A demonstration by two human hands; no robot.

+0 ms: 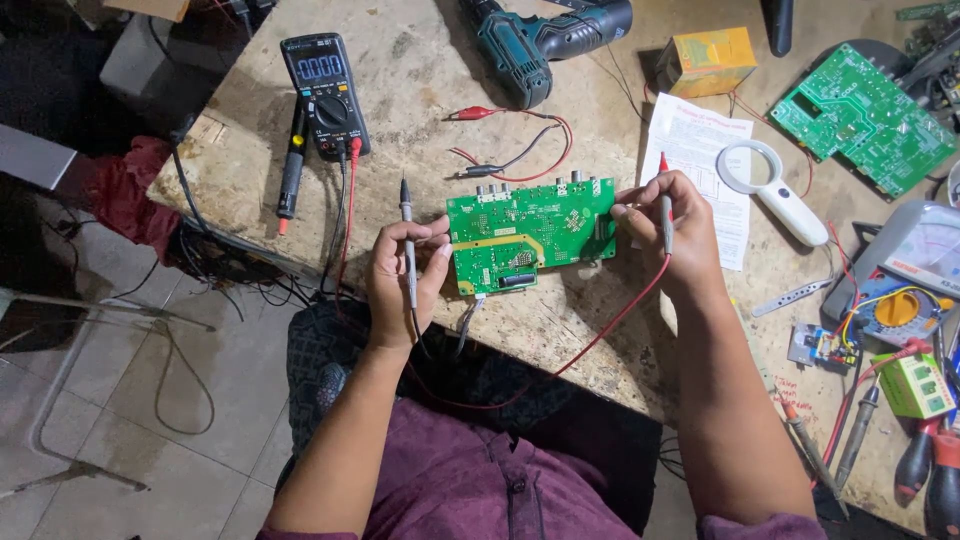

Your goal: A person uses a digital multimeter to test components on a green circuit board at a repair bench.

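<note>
green circuit board (pixel 530 232), red probe (pixel 665 205), black probe (pixel 408 240), yellow box (pixel 706 60), teal drill (pixel 540 40).

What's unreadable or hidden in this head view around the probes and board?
- Green circuit board: left and right edges covered by left hand and right hand.
- Probe tips: none visibly touching the board.
- Multimeter reading: too small.
- Second board: cut off by the right frame edge.

A cordless drill (pixel 545 40), magnifying glass (pixel 768 185) and yellow box (pixel 708 60) lie nearby.
</note>
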